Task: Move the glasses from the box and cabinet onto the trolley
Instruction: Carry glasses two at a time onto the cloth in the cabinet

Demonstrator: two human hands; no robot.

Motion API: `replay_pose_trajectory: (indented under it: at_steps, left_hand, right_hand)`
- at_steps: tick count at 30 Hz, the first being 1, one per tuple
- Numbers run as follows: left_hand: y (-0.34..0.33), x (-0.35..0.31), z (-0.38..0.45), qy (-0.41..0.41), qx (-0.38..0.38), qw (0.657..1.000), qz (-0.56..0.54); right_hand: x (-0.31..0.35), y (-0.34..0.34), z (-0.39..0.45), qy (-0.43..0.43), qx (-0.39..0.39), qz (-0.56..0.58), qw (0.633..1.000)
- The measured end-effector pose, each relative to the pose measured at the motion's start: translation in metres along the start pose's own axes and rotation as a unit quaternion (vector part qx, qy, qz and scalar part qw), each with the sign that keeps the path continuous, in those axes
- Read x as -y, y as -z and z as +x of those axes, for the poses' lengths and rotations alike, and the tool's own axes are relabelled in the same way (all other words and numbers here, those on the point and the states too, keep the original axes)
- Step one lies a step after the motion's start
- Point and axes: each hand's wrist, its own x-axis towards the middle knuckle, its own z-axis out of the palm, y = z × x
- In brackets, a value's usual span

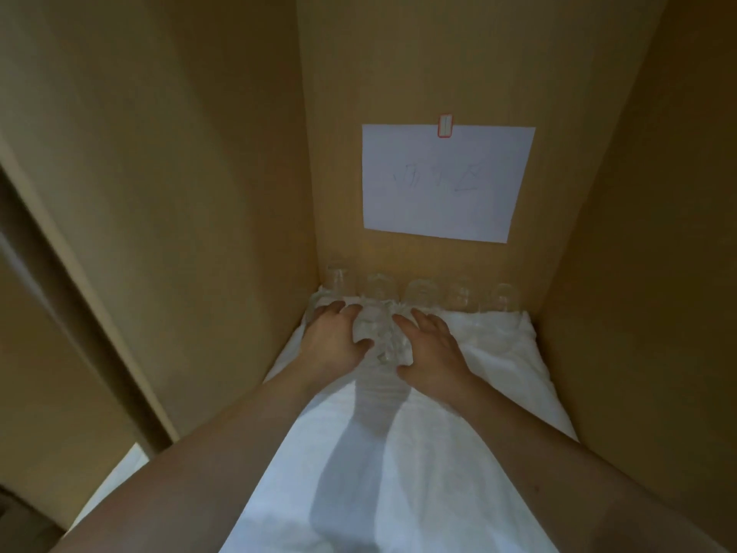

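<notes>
Glasses point(422, 295) stand in a row against the cabinet's back wall point(438, 53); paper point(446, 185) hangs above them.

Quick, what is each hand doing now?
Left hand: curled on the clear glass, holding it.
Right hand: curled on the same glass, other side.

I see the cabinet's shelf point(558, 353) under a white cloth point(399, 472); five clear glasses point(422, 297) stand in a row on it along the back wall.
</notes>
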Motion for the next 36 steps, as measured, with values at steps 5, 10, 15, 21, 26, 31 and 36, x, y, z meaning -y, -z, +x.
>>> replay_pose_trajectory:
  at_steps: [5, 10, 15, 21, 26, 31, 36]
  left_hand:
    - [0.010, -0.006, -0.037, 0.017, -0.014, 1.000, 0.014]
    - [0.013, -0.006, -0.083, 0.038, -0.022, 0.999, 0.017]
    - [0.010, 0.000, -0.131, 0.078, -0.014, 0.997, 0.011]
    - [0.006, 0.014, -0.185, 0.121, -0.010, 0.992, 0.025]
    - [0.018, 0.034, -0.218, 0.137, -0.021, 0.990, 0.027]
    - [0.039, 0.064, -0.247, 0.142, -0.023, 0.988, 0.058]
    - [0.061, 0.103, -0.288, 0.149, -0.017, 0.987, 0.057]
  right_hand:
    - [0.014, -0.003, -0.022, 0.014, 0.000, 0.005, 1.000]
    - [0.026, -0.013, -0.049, 0.034, 0.016, 0.011, 0.999]
    - [0.040, -0.031, -0.075, 0.068, 0.036, 0.022, 0.997]
    - [0.070, -0.054, -0.105, 0.102, 0.066, 0.040, 0.992]
    - [0.102, -0.063, -0.118, 0.125, 0.068, 0.045, 0.989]
    - [0.145, -0.076, -0.131, 0.136, 0.064, 0.066, 0.986]
    - [0.199, -0.095, -0.150, 0.134, 0.073, 0.059, 0.987]
